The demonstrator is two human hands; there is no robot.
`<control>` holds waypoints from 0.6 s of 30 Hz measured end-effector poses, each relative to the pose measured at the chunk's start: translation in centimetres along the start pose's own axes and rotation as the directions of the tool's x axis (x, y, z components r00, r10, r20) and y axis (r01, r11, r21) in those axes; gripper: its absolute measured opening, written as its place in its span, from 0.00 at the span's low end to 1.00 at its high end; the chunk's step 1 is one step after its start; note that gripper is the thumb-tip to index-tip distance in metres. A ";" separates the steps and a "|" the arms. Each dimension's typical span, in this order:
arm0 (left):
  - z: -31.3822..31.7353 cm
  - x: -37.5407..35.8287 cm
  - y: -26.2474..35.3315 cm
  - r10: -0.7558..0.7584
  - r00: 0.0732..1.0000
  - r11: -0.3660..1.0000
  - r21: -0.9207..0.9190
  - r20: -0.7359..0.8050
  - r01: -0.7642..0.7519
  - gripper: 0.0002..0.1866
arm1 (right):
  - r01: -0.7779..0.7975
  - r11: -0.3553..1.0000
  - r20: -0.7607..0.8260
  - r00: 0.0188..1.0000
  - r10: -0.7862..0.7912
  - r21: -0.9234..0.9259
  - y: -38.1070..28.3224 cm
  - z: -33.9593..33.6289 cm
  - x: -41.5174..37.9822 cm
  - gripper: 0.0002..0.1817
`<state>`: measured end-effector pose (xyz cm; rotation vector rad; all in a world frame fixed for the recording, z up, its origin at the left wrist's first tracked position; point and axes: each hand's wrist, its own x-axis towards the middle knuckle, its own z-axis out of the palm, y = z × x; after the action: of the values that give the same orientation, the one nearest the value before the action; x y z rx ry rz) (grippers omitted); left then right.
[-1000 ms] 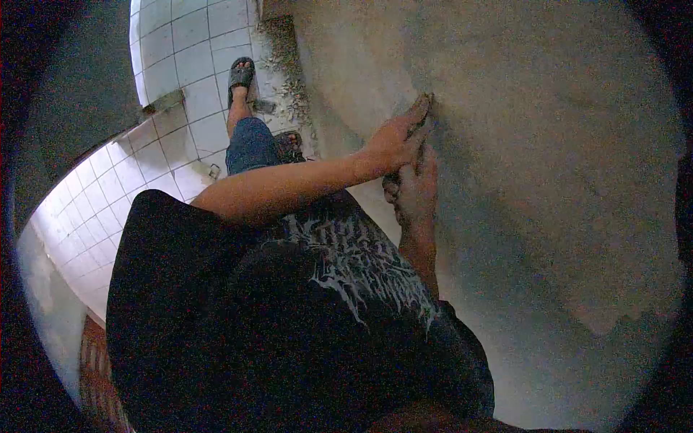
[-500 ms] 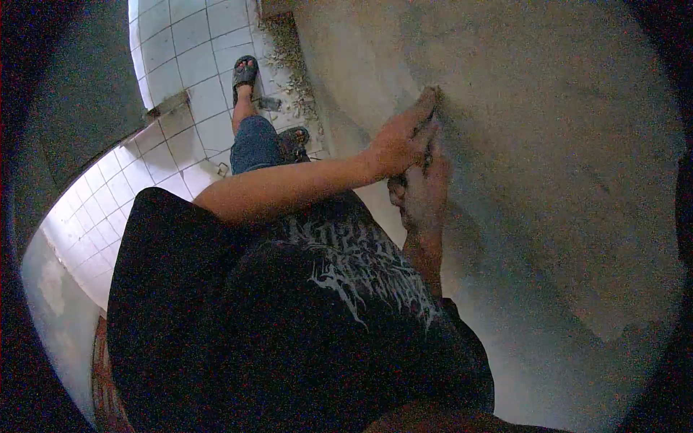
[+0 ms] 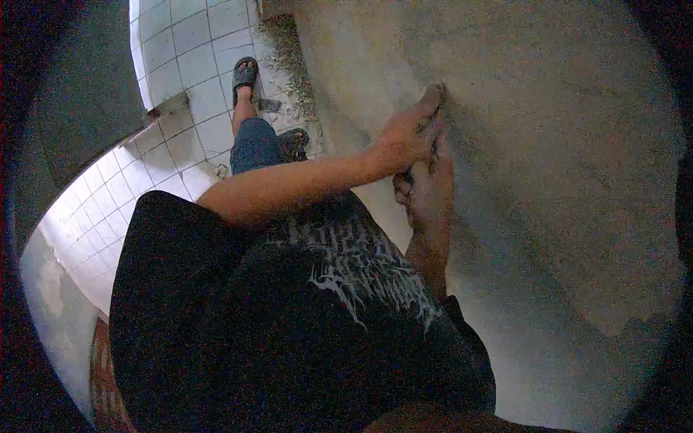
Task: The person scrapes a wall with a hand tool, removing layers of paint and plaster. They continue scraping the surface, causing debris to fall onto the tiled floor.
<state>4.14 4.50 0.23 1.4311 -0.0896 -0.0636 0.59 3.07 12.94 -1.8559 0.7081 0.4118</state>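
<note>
The broad, beige-grey plastered wall [image 3: 570,151] fills the view from twelve o'clock round to five o'clock, blotched with darker grey patches, and both bare hands are up against it or just beside it. The left hand [image 3: 401,148], reaching in from nine o'clock, points its fingers [image 3: 430,102] towards one o'clock. They lie close together in a narrow bunch, their tips touching or almost touching the plaster, which spreads away from them at three o'clock. Whether something thin is pinched there, I cannot tell (the picture is dim and grainy).

The right hand [image 3: 433,191] sits just below, at about five o'clock from the left hand, with its upper edge meeting it. Some of its fingers curl in on the side towards nine o'clock; whether they close on anything is unclear. The wall is directly beside this hand, at three o'clock.

A black cotton T-shirt with pale grey jagged print [image 3: 375,270] takes up the area towards six o'clock. At eleven o'clock, blue knee-length shorts [image 3: 254,146] and dark open-toed sandals [image 3: 246,73] show over a white square-tiled floor [image 3: 198,79]. A strip of crumbly grey-brown debris [image 3: 290,61] runs along the wall's foot, near a small dark grey flat piece [image 3: 269,105].
</note>
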 end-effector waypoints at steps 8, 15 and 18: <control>0.2 0.4 0.3 -0.042 0.999 0.996 -0.080 -0.017 0.041 0.27 | -0.102 0.988 0.093 0.989 0.112 -0.114 2.5 -2.3 2.1 0.28; 0.2 0.0 -0.9 -0.021 1.000 0.999 -0.024 -0.005 0.021 0.26 | -0.154 0.983 0.011 0.988 0.156 -0.096 1.2 -0.9 1.4 0.25; -0.3 0.5 -0.7 -0.084 0.996 0.994 -0.065 -0.007 0.083 0.26 | -0.075 0.994 0.069 0.994 0.080 -0.078 1.8 -1.5 2.4 0.24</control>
<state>4.69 4.66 -0.48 1.3703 -0.0193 -0.1276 1.22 0.51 10.80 -1.8784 0.7262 0.5598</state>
